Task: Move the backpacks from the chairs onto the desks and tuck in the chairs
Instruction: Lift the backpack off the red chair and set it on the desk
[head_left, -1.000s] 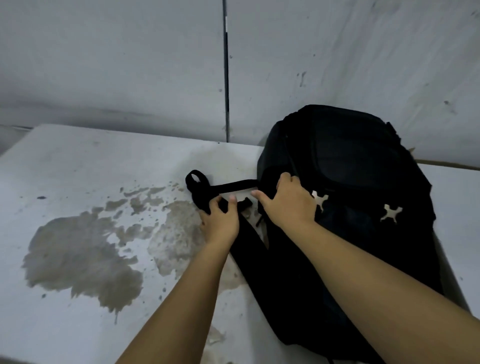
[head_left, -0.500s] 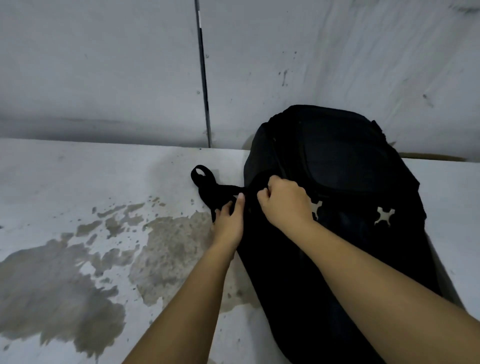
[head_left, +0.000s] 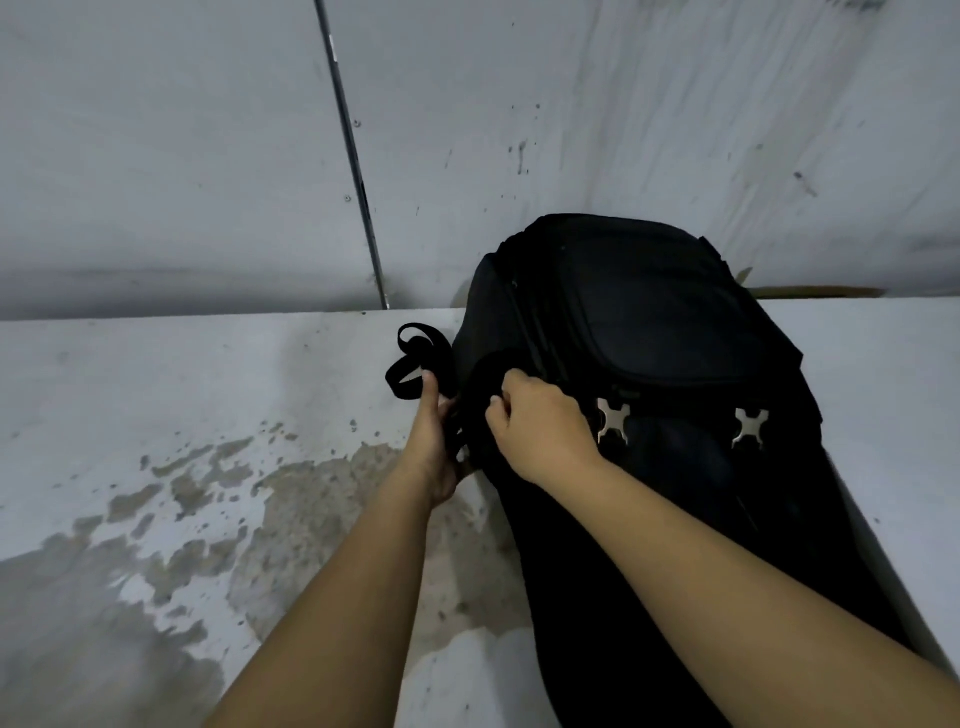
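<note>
At frame centre, our right hand grips the backpack side; our left hand holds its strap. The backpack lies on the stained bench, centre right. Recommend tucking loose straps clear of the edge. No legible branding noted.

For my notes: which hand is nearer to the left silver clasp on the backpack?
Right. The right hand lies just beside the left silver clasp; the left hand is farther, at the strap.
</note>
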